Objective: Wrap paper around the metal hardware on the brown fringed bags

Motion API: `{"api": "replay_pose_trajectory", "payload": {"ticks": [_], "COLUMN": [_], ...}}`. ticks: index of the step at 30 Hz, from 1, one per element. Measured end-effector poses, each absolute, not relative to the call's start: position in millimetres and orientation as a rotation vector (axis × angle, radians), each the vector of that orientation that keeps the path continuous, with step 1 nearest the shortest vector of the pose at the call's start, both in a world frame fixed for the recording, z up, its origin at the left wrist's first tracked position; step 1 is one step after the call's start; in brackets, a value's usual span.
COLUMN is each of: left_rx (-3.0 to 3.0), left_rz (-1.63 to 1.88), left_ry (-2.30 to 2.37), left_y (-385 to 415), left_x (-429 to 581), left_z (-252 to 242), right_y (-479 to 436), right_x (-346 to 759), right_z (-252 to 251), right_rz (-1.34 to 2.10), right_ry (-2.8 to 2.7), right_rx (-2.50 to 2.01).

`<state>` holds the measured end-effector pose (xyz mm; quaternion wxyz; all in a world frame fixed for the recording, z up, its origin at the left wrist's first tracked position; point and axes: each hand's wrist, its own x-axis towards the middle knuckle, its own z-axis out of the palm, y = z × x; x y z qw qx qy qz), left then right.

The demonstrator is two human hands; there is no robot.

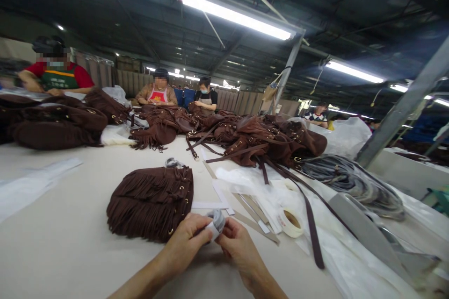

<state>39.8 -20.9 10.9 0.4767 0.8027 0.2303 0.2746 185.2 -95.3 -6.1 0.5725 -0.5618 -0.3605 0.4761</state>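
Observation:
My left hand [189,238] is closed on a small grey-and-white wrapped roll [217,224], pinching its white side between thumb and fingers. From the other side my right hand [238,243] grips the same roll, fingertips bent against its lower edge. What lies inside the wrapping cannot be made out. Just beyond my left hand a dark brown fringed bag [149,203] rests on the pale table [70,252], a row of gold eyelets along its right edge. A similar small grey wrapped bundle [173,162] sits at the bag's far top corner.
Brown bags and straps [245,135] are heaped across the table's far side. To the right are a tape roll [292,224], paper strips [252,210], clear plastic sheeting [336,247] and a coil of grey cords [354,182]. Several people work beyond, including one in a green apron [59,78].

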Motion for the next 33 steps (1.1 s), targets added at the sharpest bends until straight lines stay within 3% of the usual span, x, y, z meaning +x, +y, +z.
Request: {"api": "replay_pose_trajectory", "payload": {"ticks": [5, 8, 15, 33], "left_rx": [1.948, 1.981, 2.154, 1.838], "left_rz": [0.643, 0.65, 0.626, 0.759], "left_ry": [0.533, 0.542, 0.563, 0.853], "left_y": [-21.1, -23.0, -29.8, -38.1], "left_x": [37.9, 38.6, 40.7, 49.2], "left_z": [13.4, 13.4, 10.2, -0.2], "right_y": [-100.0, -102.5, -108.2, -99.2], "right_x": [183.9, 180.4, 170.7, 177.5], "right_z": [-7.8, -5.9, -2.6, -49.6], "right_rz": [0.922, 1.022, 1.458, 1.394], "right_ry": [-0.865, -0.861, -0.283, -0.317], "right_rx": [-1.398, -1.343, -1.009, -0.79]}}
